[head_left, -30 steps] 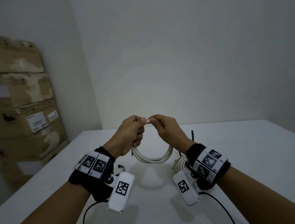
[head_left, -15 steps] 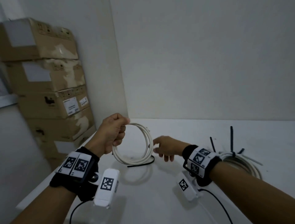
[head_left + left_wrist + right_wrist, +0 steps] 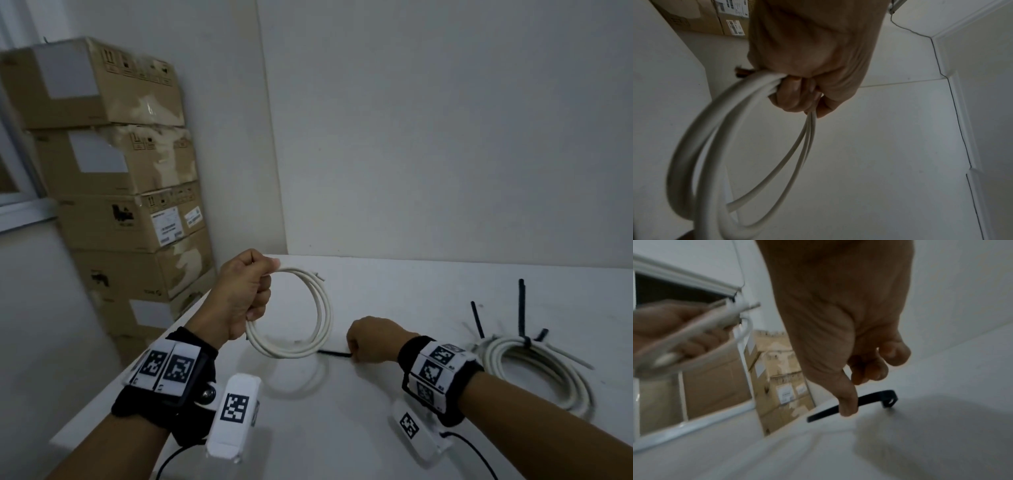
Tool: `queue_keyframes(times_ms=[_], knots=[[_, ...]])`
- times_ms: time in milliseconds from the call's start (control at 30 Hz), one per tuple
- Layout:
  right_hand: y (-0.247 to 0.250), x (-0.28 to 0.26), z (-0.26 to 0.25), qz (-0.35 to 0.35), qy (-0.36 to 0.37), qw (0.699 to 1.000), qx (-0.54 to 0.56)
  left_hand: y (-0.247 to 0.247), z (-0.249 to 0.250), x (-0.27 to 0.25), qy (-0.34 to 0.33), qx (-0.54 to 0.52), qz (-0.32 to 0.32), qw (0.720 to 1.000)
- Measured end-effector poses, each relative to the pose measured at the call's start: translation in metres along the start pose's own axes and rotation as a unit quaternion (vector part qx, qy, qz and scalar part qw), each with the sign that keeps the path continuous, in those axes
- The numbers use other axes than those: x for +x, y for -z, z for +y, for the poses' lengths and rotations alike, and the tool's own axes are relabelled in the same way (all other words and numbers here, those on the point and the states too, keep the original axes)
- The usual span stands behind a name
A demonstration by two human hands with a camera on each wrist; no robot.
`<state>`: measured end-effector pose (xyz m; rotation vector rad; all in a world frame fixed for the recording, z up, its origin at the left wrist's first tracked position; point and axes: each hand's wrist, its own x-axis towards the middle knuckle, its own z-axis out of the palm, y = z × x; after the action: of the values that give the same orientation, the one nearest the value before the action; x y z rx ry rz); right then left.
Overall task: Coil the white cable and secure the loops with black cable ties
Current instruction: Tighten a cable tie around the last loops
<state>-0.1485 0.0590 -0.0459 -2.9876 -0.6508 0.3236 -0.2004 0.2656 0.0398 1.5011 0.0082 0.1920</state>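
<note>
Reached down since half a second ago with right hand (image 3: 371,339) and pinched black cable tie (image 3: 869,400) lying on worktop (image 3: 376,428), thumb and fingers (image 3: 847,404) narrow around it. Gripped white cable (image 3: 308,329) loops aloft in left hand (image 3: 245,291), fist closed. Left tied coil (image 3: 541,370) at right.

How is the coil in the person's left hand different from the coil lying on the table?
The held coil hangs upright in the air from the left hand; the table coil lies flat on the table. The held coil has no tie on it; the table coil is bound by black ties whose tails stick up. The held coil looks smaller, with fewer loops. Both are white cable wound into round loops.
</note>
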Motion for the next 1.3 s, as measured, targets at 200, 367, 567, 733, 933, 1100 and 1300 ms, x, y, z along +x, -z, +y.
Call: queue_keyframes(times_ms=[200, 367, 567, 733, 933, 1100, 1300], knots=[[0.051, -0.053, 0.047, 0.235, -0.068, 0.949, 0.200, -0.026, -0.004, 0.006, -0.021, -0.022, 0.031, 0.999], [0.065, -0.108, 0.030, 0.312, -0.024, 0.836, 0.451, -0.063, -0.010, 0.014, -0.049, -0.016, 0.055, 0.997], [0.039, -0.125, 0.012, 0.128, 0.008, 0.839, 0.529, -0.110, -0.009, 0.006, -0.058, -0.020, 0.024, 0.998], [0.049, -0.112, 0.009, 0.158, -0.036, 0.711, 0.684, -0.137, -0.007, -0.013, -0.052, -0.010, -0.020, 0.998], [0.065, -0.104, 0.005, 0.153, -0.026, 0.598, 0.786, -0.135, -0.008, -0.019, 0.005, -0.020, -0.041, 0.999], [0.058, -0.103, 0.006, 0.137, -0.028, 0.548, 0.824, -0.135, -0.011, -0.020, 0.021, -0.012, -0.046, 0.999], [0.042, -0.116, -0.017, 0.217, -0.014, 0.521, 0.826, -0.144, -0.023, -0.022, 0.051, -0.069, -0.035, 0.996]])
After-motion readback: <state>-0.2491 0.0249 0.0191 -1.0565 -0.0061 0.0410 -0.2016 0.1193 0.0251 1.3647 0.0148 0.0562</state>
